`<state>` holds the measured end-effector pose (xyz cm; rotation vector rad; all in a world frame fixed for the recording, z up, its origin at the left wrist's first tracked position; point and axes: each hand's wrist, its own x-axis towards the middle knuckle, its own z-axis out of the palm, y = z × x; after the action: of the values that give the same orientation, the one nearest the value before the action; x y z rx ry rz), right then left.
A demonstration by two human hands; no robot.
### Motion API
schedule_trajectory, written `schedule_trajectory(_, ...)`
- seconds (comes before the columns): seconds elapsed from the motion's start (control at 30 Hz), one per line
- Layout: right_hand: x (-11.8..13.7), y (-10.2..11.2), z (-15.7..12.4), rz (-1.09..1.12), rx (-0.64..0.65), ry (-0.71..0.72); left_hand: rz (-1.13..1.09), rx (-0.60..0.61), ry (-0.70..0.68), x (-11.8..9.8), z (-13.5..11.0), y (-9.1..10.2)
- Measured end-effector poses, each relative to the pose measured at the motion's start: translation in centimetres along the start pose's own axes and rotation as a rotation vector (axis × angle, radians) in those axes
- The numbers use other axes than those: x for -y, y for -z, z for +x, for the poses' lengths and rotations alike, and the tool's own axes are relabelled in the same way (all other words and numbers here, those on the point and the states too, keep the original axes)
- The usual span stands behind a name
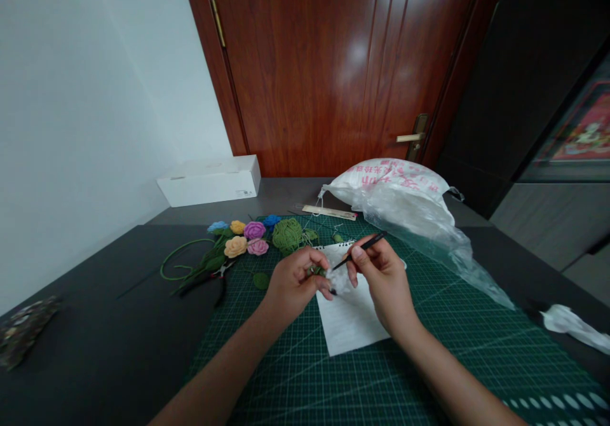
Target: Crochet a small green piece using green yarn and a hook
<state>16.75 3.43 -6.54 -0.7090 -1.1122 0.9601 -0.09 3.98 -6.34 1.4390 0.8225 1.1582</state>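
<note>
My left hand (pixel 298 276) is closed, its thumb and fingers pinching a small green crocheted piece (pixel 318 271) that is mostly hidden by the fingers. In my right hand (pixel 384 280) is a slim black pair of tweezers (pixel 365 246), held like a pen. The pointed tip reaches down and left, close to the green piece. Beneath and between the hands, white fluffy stuffing (pixel 340 280) rests on a white sheet of paper (pixel 350 327). A small dark bit shows just below the left fingertips; I cannot tell what it is.
A green cutting mat (pixel 276 362) covers the dark table. Left are crocheted flowers (pixel 236 247), a green yarn ball (pixel 287 235) and pliers (pixel 222 272). Behind lie a ruler (pixel 328 212), a white box (pixel 210 181) and a plastic bag (pixel 405 191). A white crumpled item (pixel 574 325) lies right.
</note>
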Motion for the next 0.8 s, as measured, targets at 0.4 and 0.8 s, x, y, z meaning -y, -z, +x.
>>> schedule_trajectory(0.4,-0.8,0.18,0.32,-0.034,0.103,-0.134,-0.056,0.056,-0.064,0.19,-0.37,-0.45)
schedule_trajectory(0.8,-0.24,0.34,0.48,0.023,0.082,-0.127,0.011,0.038,-0.006,-0.64,-0.19,-0.17)
